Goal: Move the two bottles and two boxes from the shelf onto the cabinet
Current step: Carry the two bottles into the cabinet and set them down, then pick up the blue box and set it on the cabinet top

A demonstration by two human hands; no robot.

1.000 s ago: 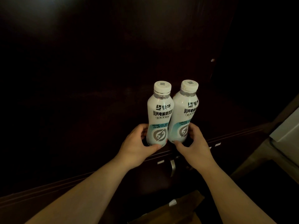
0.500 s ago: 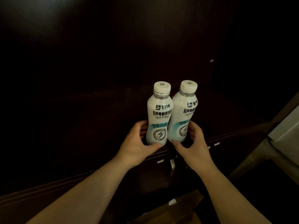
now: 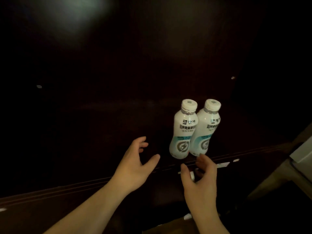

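Two white bottles with white caps and blue-grey labels stand upright side by side on the dark cabinet top (image 3: 101, 149), touching each other: the left bottle (image 3: 183, 130) and the right bottle (image 3: 205, 127). My left hand (image 3: 135, 164) hovers open to the left of them, fingers spread, holding nothing. Just below and in front of the bottles, my right hand (image 3: 200, 179) is open too, its fingertips close to the right bottle's base. No boxes are visible.
The scene is very dark. The cabinet's front edge (image 3: 236, 155) runs diagonally below the bottles, with a metal door handle (image 3: 192, 175) under it. A pale piece of furniture (image 3: 302, 154) stands at the right edge. Brown cardboard (image 3: 170, 227) lies at the bottom.
Both hands have let go of the bottles and drawn back toward me. The bottles now stand on their own on the cabinet top. The view has shifted left.
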